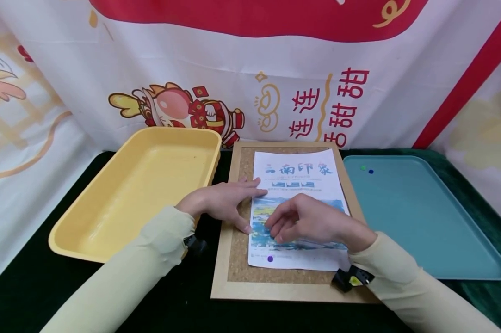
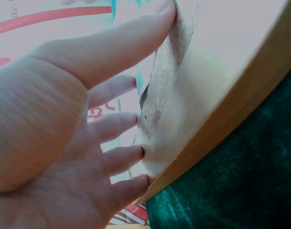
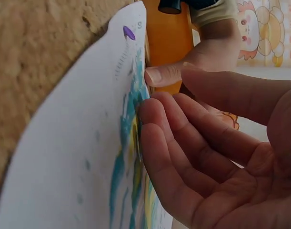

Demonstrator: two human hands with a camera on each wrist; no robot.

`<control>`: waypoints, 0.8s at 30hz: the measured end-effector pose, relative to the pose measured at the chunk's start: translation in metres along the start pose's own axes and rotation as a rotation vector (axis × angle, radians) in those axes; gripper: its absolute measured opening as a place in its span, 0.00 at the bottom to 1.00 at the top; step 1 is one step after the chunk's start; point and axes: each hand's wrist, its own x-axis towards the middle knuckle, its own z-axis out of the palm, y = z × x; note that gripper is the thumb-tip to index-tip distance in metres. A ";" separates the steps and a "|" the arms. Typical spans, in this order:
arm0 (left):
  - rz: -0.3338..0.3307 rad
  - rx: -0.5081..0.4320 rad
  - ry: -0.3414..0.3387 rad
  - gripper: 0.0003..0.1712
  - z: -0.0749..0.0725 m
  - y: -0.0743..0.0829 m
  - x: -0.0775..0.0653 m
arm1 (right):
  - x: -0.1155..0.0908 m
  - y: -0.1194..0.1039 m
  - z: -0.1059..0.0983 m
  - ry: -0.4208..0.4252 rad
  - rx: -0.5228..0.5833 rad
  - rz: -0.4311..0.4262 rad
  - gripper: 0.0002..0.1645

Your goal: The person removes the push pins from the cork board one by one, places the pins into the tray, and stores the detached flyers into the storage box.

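Note:
A printed sheet (image 1: 300,185) with a blue and yellow landscape lies on a wood-framed cork board (image 1: 239,249). My left hand (image 1: 223,202) spreads over the sheet's left edge, thumb and fingers apart; in the left wrist view the left hand (image 2: 83,133) reaches across the board's frame (image 2: 202,95). The right hand (image 1: 310,219) is over the painted part. Up close, the right hand (image 3: 202,157) has loosely bent fingers touching the paper, its thumb apart from them, and no object shows between. A small purple disc (image 1: 270,259), like a thumbtack head, sits near the sheet's bottom left.
To the left stands a yellow tray (image 1: 135,143) with raised sides. A blue tray (image 1: 425,217) on the right carries a small green disc (image 1: 363,168) and a dark blue disc (image 1: 371,171). Dark green cloth (image 1: 183,296) covers the table, and a printed curtain (image 1: 217,55) hangs behind.

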 end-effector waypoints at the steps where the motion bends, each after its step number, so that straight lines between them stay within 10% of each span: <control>1: 0.003 0.002 0.000 0.56 0.000 0.000 0.000 | 0.000 0.000 0.001 -0.004 -0.004 0.004 0.15; 24: 0.018 0.021 0.008 0.56 0.001 -0.002 0.001 | -0.002 -0.005 0.022 -0.043 -0.155 -0.008 0.07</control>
